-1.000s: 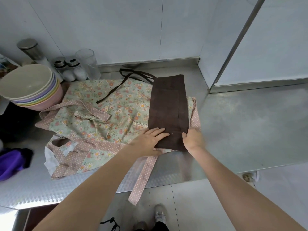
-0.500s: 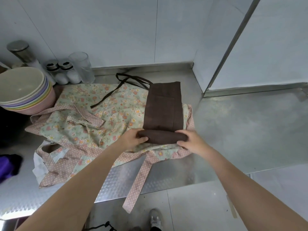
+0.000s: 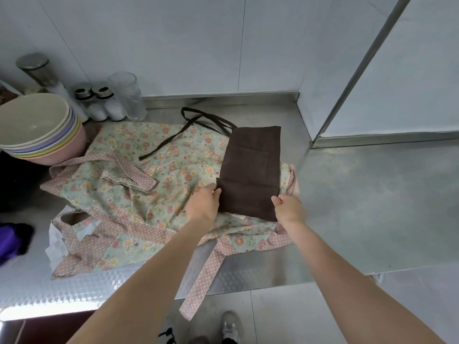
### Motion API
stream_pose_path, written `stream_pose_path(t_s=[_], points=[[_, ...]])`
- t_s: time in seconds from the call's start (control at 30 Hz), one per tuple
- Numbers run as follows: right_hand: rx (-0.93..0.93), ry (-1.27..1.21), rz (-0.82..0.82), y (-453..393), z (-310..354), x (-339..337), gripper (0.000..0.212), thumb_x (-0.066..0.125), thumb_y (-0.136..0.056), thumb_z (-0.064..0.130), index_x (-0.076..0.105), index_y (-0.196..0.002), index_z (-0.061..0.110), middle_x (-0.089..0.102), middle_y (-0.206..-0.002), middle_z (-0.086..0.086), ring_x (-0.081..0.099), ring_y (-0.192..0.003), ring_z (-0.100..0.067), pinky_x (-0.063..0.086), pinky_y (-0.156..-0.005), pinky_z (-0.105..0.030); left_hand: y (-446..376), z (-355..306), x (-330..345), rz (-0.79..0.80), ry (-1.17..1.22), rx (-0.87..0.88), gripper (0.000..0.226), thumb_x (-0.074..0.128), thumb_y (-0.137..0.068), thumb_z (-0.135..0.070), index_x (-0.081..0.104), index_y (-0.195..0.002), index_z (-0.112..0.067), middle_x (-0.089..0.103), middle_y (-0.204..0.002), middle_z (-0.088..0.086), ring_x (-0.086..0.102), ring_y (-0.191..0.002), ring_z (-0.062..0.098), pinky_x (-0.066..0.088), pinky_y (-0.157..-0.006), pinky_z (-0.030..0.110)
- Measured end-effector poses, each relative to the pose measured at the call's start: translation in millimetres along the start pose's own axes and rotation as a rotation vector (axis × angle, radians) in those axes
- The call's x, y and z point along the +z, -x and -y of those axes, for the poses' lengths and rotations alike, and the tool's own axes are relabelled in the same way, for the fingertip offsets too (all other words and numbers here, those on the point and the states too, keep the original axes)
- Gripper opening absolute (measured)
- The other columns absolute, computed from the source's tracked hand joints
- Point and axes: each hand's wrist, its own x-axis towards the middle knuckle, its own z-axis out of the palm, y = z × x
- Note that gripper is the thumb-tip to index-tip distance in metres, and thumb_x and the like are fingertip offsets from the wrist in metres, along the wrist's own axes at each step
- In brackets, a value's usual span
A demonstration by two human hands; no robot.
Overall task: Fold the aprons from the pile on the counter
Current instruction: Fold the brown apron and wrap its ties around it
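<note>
A dark brown apron, folded into a narrow strip, lies on top of a spread floral apron with pink dotted trim on the steel counter. Its near end is turned over onto itself, and its straps trail toward the wall. My left hand pinches the left corner of that turned-over flap. My right hand pinches the right corner. A pink dotted strap of the floral apron hangs over the counter's front edge.
A stack of pastel bowls stands at the left. Behind it are a metal-lidded jar, two shakers and a glass along the wall. Purple cloth lies at far left. A raised steel ledge runs along the right.
Both hands took hold of the brown apron's near end, lifted it and folded it away from me over the strip. The fold now lies flat with my fingers still on its corners.
</note>
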Motion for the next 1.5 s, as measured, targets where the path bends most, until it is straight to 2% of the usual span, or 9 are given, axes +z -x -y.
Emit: stream_pose_path(t_s=[0.17, 0.47, 0.63, 0.73, 0.87, 1.0, 1.13, 1.37, 1.5], points=[[-0.001, 0.073, -0.014, -6, -3, 4, 0.032, 0.035, -0.102, 0.023, 0.059, -0.102, 0.002, 0.061, -0.113, -0.019, 0.055, -0.108, -0.034, 0.036, -0.076, -0.031, 0, -10, 1, 0.028, -0.213, -0.037, 0.029, 0.034, -0.101, -0.03, 0.057, -0.111, -0.014, 0.065, -0.094, 0.012, 0.063, -0.084, 0.031, 0.045, -0.058, 0.031], [-0.084, 0.251, -0.121, -11, -14, -10, 0.033, 0.032, -0.102, 0.025, 0.06, -0.108, 0.007, 0.065, -0.109, -0.015, 0.057, -0.105, -0.034, 0.043, -0.083, -0.034, -13, -26, -1, 0.334, -0.081, -0.143, 0.03, 0.043, -0.098, -0.025, 0.059, -0.104, -0.001, 0.063, -0.095, 0.014, 0.061, -0.098, 0.032, 0.045, -0.077, 0.033], [-0.058, 0.289, -0.113, -8, -13, -9, 0.034, 0.032, -0.102, 0.022, 0.058, -0.114, 0.005, 0.064, -0.113, -0.016, 0.057, -0.109, -0.033, 0.043, -0.085, -0.033, -3, -28, -1, -0.114, -0.312, 0.383, 0.04, 0.035, -0.099, -0.035, 0.042, -0.131, -0.014, 0.048, -0.13, 0.005, 0.048, -0.119, 0.023, 0.043, -0.097, 0.032], [-0.038, 0.297, -0.094, -6, -11, -12, 0.032, 0.032, -0.102, 0.021, 0.057, -0.114, 0.004, 0.063, -0.114, -0.016, 0.057, -0.109, -0.032, 0.044, -0.084, -0.033, 1, -25, 9, 0.238, -0.506, 0.724, 0.056, 0.021, -0.099, -0.046, 0.018, -0.149, -0.022, 0.014, -0.157, 0.0, 0.01, -0.145, 0.02, 0.014, -0.118, 0.034], [-0.013, 0.217, -0.067, -9, -6, -17, 0.033, 0.036, -0.101, 0.025, 0.047, -0.122, 0.004, 0.06, -0.118, -0.016, 0.054, -0.112, -0.033, 0.044, -0.086, -0.036, -2, -20, 8, 0.469, -0.584, 0.591, 0.061, 0.023, -0.097, -0.054, -0.004, -0.148, -0.035, -0.014, -0.157, 0.004, -0.01, -0.145, 0.018, 0.006, -0.117, 0.033], [-0.445, 0.348, -0.261, -3, -10, -23, 0.048, 0.046, -0.095, 0.033, 0.035, -0.136, 0.01, 0.037, -0.14, -0.011, 0.037, -0.131, -0.027, 0.034, -0.106, -0.035, -4, -16, 0, 0.466, -0.717, 0.62, 0.07, 0.025, -0.092, -0.062, -0.011, -0.147, -0.037, -0.015, -0.157, 0.005, -0.004, -0.145, 0.021, 0.013, -0.117, 0.037], [-0.668, 0.565, 0.182, 1, -29, -21, 0.074, 0.036, -0.094, 0.054, 0.002, -0.151, 0.022, -0.007, -0.158, 0.005, -0.009, -0.145, -0.014, 0.002, -0.118, -0.038, -2, -12, 2, 0.472, -0.681, 0.606, 0.074, 0.038, -0.094, -0.053, -0.012, -0.146, -0.037, -0.017, -0.156, 0.002, -0.007, -0.145, 0.016, 0.014, -0.117, 0.034], [-0.593, 0.319, 0.309, -22, -33, -33, 0.074, 0.061, -0.087, 0.014, 0.022, -0.149, 0.022, 0.015, -0.156, 0.01, 0.018, -0.143, -0.009, 0.02, -0.116, -0.026, -9, -4, -9, 0.483, -0.256, 0.456, 0.065, 0.055, -0.093, -0.021, 0.02, -0.147, -0.03, 0.018, -0.155, -0.007, 0.028, -0.14, 0.01, 0.026, -0.11, 0.022], [-0.318, -0.228, 0.312, -33, -26, -46, 0.048, 0.063, -0.082, -0.002, 0.057, -0.126, 0.016, 0.059, -0.121, 0.0, 0.057, -0.11, -0.017, 0.042, -0.093, -0.022, -20, -5, -11, 0.346, -0.025, 0.237, 0.037, 0.053, -0.093, -0.02, 0.054, -0.13, -0.018, 0.065, -0.098, 0.002, 0.057, -0.085, 0.012, 0.04, -0.063, 0.011]])
